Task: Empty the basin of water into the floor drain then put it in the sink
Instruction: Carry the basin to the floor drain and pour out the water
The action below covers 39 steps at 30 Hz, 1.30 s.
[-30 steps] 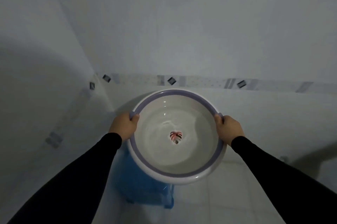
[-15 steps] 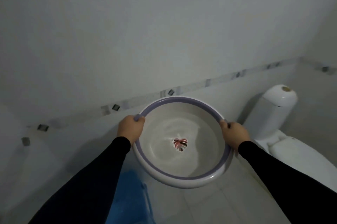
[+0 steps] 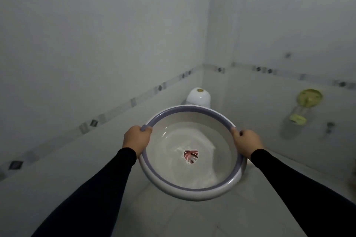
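Note:
A round white basin (image 3: 200, 191) with a purple rim hangs in the air in front of me, held level. Water sloshes inside it over a red leaf print on its bottom. My left hand (image 3: 137, 139) grips the rim on the left side. My right hand (image 3: 246, 142) grips the rim on the right side. No floor drain and no sink are in view.
A white toilet tank (image 3: 198, 96) stands in the corner just behind the basin. A yellow-green holder (image 3: 308, 97) hangs on the right wall. Tiled walls with a patterned border meet at the corner; pale floor tiles (image 3: 173, 221) lie below.
I have turned to the right with the basin held in both hands. The blue stool has left the view; the toilet corner and the right wall have come in.

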### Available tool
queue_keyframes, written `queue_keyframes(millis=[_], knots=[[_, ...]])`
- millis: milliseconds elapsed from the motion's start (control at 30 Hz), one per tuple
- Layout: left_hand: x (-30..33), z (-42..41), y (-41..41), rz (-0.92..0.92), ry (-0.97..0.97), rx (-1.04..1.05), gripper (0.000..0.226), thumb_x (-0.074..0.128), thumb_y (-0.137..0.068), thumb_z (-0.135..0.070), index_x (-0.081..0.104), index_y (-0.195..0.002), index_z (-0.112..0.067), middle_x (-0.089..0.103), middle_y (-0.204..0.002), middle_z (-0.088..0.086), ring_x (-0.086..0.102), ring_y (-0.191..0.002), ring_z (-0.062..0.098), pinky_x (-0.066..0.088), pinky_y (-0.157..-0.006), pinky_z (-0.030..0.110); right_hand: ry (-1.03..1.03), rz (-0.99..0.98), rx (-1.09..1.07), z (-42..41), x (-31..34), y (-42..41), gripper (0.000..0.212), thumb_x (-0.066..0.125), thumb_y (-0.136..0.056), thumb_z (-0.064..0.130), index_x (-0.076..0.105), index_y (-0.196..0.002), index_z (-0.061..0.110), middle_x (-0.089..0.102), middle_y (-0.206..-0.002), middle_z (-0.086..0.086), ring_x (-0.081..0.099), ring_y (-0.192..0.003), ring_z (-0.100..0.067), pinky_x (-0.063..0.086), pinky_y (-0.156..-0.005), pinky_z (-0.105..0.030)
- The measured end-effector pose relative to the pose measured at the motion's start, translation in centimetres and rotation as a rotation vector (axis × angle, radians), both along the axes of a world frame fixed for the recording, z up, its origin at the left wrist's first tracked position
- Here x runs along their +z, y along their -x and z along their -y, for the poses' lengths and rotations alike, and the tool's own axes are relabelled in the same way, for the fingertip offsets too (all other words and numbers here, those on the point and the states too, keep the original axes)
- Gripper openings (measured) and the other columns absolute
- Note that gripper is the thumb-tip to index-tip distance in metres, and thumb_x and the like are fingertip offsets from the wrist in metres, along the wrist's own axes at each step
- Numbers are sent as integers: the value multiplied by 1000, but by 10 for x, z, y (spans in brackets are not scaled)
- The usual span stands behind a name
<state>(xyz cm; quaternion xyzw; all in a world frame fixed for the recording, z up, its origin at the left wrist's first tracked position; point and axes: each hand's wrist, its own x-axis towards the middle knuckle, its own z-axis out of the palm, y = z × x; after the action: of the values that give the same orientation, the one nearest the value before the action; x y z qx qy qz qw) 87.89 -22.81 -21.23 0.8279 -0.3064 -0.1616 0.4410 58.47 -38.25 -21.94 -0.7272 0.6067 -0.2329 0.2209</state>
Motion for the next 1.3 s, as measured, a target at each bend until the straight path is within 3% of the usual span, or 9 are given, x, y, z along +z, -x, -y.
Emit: queue_keyframes(millis=[67,233,367,433,700,900,1033,1200,1300], knots=[[4,22,36,-28,4,-69,38,52,-87,-31,45,-58,-8,50,-60,8,46,-58,25,37,-52,31,-3,12,-66,3,5,47,53,37,-96,40,38,-49,15,54,-69,-14,52,-71,-30,35,-66,-28],[11,64,135,-69,25,-207,35,53,-84,-32,54,-62,-5,55,-63,8,50,-59,26,40,-54,30,-28,36,-207,8,13,162,52,40,-95,39,44,-54,9,54,-69,-14,49,-69,-28,35,-64,-28],[10,91,214,-86,23,-291,36,53,-83,-31,60,-67,1,59,-64,9,54,-62,28,42,-56,31,-46,58,-304,2,18,248,52,41,-94,38,40,-50,12,45,-52,-6,44,-53,-25,27,-44,-28],[8,102,252,-77,10,-327,35,54,-83,-33,64,-73,-1,63,-68,10,58,-63,27,43,-55,29,-51,43,-352,-3,23,289,51,41,-94,39,40,-49,14,43,-50,-4,42,-50,-22,25,-43,-28],[-2,149,425,-69,-10,-515,32,55,-82,-34,57,-63,-8,55,-60,5,50,-54,21,38,-49,28,-71,73,-555,-16,22,467,50,42,-90,45,66,-84,2,64,-80,-14,62,-77,-32,47,-67,-33],[-4,195,541,-58,-15,-679,34,57,-83,-31,52,-58,-9,51,-58,6,46,-53,22,35,-50,30,-79,100,-708,-24,14,576,46,40,-93,43,58,-71,7,55,-62,-4,53,-59,-19,35,-49,-25],[-12,225,605,-55,-21,-764,32,57,-84,-29,58,-61,-7,54,-59,6,46,-52,20,36,-49,29,-66,76,-781,-25,13,632,45,40,-94,41,55,-70,6,49,-57,-4,51,-66,-28,37,-62,-28],[-24,275,692,-122,-40,-881,28,59,-83,-26,61,-68,-3,56,-63,8,47,-56,21,38,-51,29,-54,50,-907,-8,1,705,46,40,-95,40,60,-75,4,51,-61,-5,46,-57,-20,35,-61,-28],[-29,308,736,-129,-27,-921,29,58,-83,-27,57,-65,-5,54,-63,8,46,-59,24,38,-53,30,-72,62,-958,7,-4,741,50,38,-95,42,64,-80,1,56,-67,-9,49,-61,-24,38,-64,-29]])
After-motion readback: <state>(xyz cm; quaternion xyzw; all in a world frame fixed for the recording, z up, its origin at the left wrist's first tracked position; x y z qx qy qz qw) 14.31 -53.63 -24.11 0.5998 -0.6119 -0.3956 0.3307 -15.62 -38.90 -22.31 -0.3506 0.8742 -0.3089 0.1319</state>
